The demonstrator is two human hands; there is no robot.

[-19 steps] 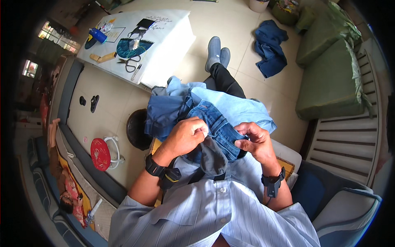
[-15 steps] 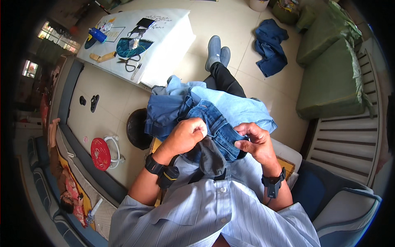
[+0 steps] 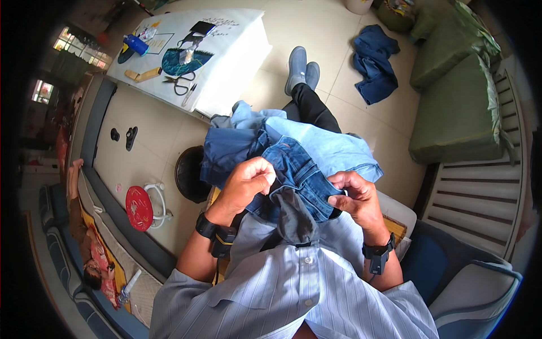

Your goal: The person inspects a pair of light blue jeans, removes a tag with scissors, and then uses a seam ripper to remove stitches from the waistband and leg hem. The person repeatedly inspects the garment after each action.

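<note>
Dark blue jeans (image 3: 307,179) lie bunched across my lap, their waistband turned toward me. A grey pocket lining (image 3: 297,220) hangs out of them toward my shirt. My right hand (image 3: 357,199) pinches the waistband's right end between thumb and fingers. At the left side of the jeans, my left hand (image 3: 247,185) is closed, thumb pressed against the curled fingers; whatever it may hold is too small or hidden to make out. Light blue denim (image 3: 330,144) and mid-blue denim (image 3: 228,148) are spread over my legs beneath the jeans.
A white-covered table (image 3: 237,73) at the far left bears scissors (image 3: 179,85), a blue bottle (image 3: 135,45) and a seam ripper-like tool (image 3: 189,95). More jeans (image 3: 375,62) lie on the floor. A red stool (image 3: 139,209) stands left; another person (image 3: 93,254) reclines on a sofa.
My left hand has drawn slightly left and down, its fingers turning. The grey lining lies more spread toward the right. My right hand keeps its pinch on the waistband.
</note>
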